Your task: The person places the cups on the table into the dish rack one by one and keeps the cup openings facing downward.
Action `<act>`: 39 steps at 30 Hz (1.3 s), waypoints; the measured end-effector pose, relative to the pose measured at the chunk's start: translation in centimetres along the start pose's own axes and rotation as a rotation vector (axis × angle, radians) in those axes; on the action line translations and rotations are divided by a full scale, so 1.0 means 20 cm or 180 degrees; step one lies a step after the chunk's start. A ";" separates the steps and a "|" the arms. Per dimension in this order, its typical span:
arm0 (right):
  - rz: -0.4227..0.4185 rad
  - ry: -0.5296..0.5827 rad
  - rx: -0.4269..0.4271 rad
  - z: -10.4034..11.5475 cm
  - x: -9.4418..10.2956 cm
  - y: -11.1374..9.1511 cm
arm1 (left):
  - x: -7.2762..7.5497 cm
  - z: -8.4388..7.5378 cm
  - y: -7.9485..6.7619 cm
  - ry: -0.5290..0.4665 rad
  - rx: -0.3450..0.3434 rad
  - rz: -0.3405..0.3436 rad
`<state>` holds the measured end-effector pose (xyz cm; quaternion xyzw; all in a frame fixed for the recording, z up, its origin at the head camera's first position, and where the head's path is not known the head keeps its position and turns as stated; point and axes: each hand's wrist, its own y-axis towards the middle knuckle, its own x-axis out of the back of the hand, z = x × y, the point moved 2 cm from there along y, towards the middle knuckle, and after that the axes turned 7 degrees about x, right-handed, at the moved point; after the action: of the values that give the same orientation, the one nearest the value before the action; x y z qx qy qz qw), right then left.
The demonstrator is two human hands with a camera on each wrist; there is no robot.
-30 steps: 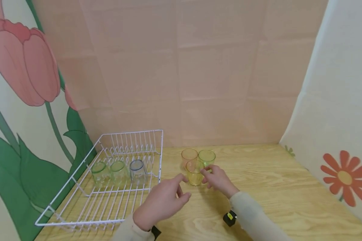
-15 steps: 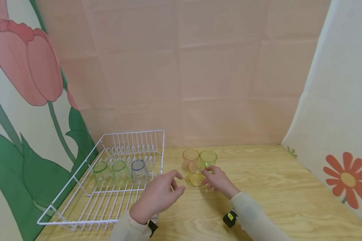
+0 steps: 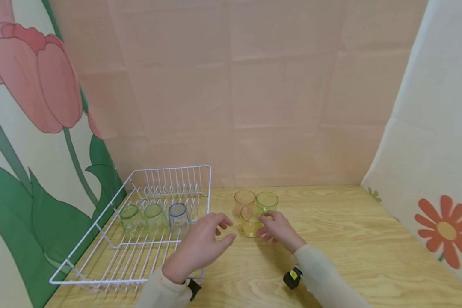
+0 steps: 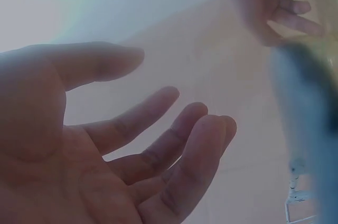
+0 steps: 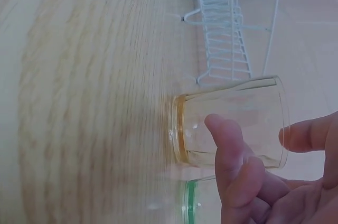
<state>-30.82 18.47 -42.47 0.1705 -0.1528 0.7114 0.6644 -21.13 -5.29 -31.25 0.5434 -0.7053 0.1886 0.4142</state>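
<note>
A yellow glass stands upright on the table, its base at the wood in the right wrist view. My right hand is at its right side. In the right wrist view one digit of that hand meets the rim of the glass, while the other fingers curl along its wall. Behind it stand an orange glass and a green glass. My left hand hovers left of the yellow glass, fingers relaxed and apart; its palm holds nothing in the left wrist view.
A white wire dish rack stands on the left of the table. Inside it, two green glasses and a blue-based glass sit upside down in a row. A pink cloth backdrop rises behind the wooden table.
My left hand has drawn back to the left, away from the yellow glass, and its fingers have spread a little. My right hand has stayed at the glass. The view has shifted slightly.
</note>
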 end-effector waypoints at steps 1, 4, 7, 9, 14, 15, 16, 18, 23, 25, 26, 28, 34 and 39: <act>0.0001 0.0009 0.0003 0.00 0.00 0.00 | 0.00 0.00 0.00 -0.0013 0.0003 -0.0002; 0.0006 0.0028 0.0020 0.00 0.01 0.00 | 0.02 -0.01 -0.01 -0.0056 0.0006 0.0000; -0.0001 0.0050 0.0036 0.00 0.01 -0.01 | 0.02 -0.01 -0.01 -0.0085 0.0017 -0.0003; -0.0011 0.0044 0.0054 0.00 0.01 -0.02 | 0.02 -0.01 -0.01 -0.0124 0.0039 0.0015; -0.0045 -0.0058 0.0141 0.02 0.02 -0.05 | 0.02 0.01 -0.02 -0.0296 0.0058 0.0141; -0.0058 -0.0086 0.0166 0.03 0.02 -0.06 | 0.02 0.01 -0.02 -0.0324 0.0063 0.0152; -0.0072 -0.0103 0.0188 0.04 0.02 -0.06 | 0.02 0.01 -0.02 -0.0357 0.0070 0.0155; -0.0099 -0.0132 0.0223 0.06 0.02 -0.07 | 0.03 0.02 -0.01 -0.0400 0.0113 0.0143; -0.0106 -0.0144 0.0254 0.11 0.03 -0.10 | 0.03 0.02 -0.01 -0.0406 0.0203 0.0113; -0.0099 -0.0156 0.0272 0.14 0.03 -0.12 | 0.03 0.02 -0.01 -0.0373 0.0201 0.0099; -0.0096 -0.0166 0.0290 0.15 0.03 -0.13 | 0.03 0.01 -0.01 -0.0365 0.0195 0.0094; -0.0092 -0.0206 0.0342 0.18 0.04 -0.15 | 0.03 0.01 -0.01 -0.0380 0.0193 0.0087; -0.0061 -0.0264 0.0489 0.29 0.05 -0.20 | 0.05 0.01 0.01 -0.0379 0.0232 0.0043; -0.0028 -0.0281 0.0574 0.38 0.06 -0.25 | 0.06 -0.01 0.02 -0.0337 0.0275 0.0008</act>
<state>-25.57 16.64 -35.21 0.2614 -0.1165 0.7111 0.6422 -21.55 -5.64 -30.10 0.5691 -0.7182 0.1905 0.3522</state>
